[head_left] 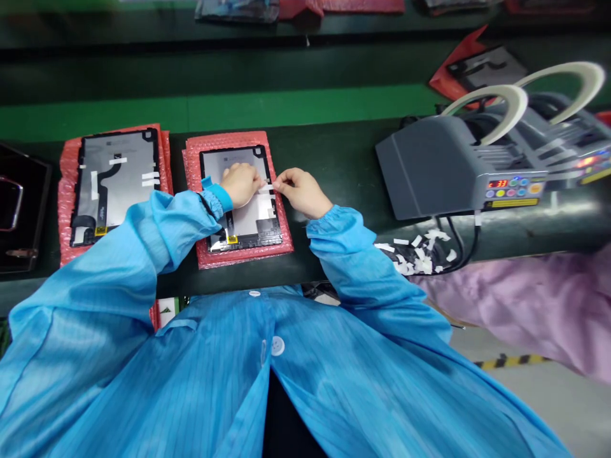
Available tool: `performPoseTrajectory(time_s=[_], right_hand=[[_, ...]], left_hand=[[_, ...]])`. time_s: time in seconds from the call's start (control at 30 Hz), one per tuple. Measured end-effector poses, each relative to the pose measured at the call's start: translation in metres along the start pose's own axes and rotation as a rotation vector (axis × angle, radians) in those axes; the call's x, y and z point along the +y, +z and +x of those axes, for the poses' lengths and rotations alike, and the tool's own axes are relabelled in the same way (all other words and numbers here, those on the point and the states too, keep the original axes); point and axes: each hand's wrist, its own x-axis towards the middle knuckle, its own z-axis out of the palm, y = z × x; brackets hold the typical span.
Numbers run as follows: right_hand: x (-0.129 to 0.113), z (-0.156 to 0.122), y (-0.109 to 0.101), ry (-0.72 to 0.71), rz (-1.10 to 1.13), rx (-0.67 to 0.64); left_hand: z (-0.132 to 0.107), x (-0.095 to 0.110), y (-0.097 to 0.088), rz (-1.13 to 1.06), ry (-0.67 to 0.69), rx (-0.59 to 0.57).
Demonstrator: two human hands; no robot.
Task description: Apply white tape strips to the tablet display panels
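A tablet screen panel [248,219] lies face down, its grey back up, on pink bubble wrap [281,238] in front of me. White tape pieces sit along its right edge, and a yellow label [231,240] is near its bottom. My left hand [243,183] rests over the panel with fingers curled, fingertips at the right edge; what they hold, if anything, is hidden. At that same edge my right hand [305,193] pinches a small white tape strip [268,187]. To the left, a second screen panel [126,184] with white tape pieces lies on pink bubble wrap.
Two grey tape dispensers [434,168] with cream-coloured rings stand at the right. White tape scraps [420,257] and black cables lie before them. Behind is another panel [487,67] on pink wrap. A black case [21,207] stands far left; a pink sleeve [520,305] reaches in from the right.
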Motion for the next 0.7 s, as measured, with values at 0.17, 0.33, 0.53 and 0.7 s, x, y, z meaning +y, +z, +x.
performPoseTrajectory(time_s=[0.17,0.33,0.53,0.7], right_hand=[[0.009,0.004,0.009,0.016,-0.149,0.059],[0.016,0.006,0.012,-0.005,-0.157,0.037],[0.017,0.008,0.013,0.084,-0.194,0.029],[0.019,0.000,0.005,0.059,-0.217,0.107]], left_hand=[[-0.006,0.013,0.000,0.158,-0.124,-0.047],[-0.006,0.014,0.004,0.140,-0.119,-0.009],[-0.010,0.019,0.006,0.187,-0.134,-0.038],[-0.015,0.022,0.001,0.151,-0.149,0.045]])
